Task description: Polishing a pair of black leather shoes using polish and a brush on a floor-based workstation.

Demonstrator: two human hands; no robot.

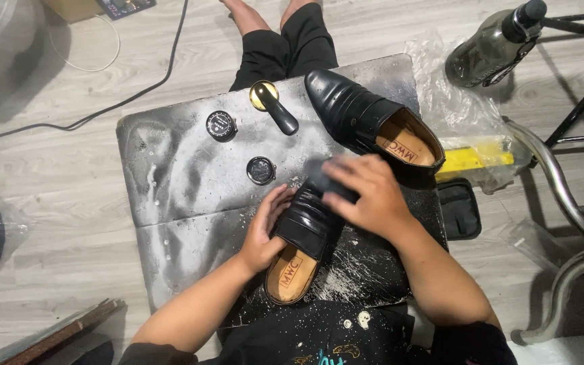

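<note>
Two glossy black pleated leather shoes: left hand grips one; right hand presses a dark cloth on it; the other at one o'clock.

I see a tan insole label with red print inside each black shoe. A round black polish tin with a pale-printed lid stands upper-centre; a yellow packet lies right.
</note>
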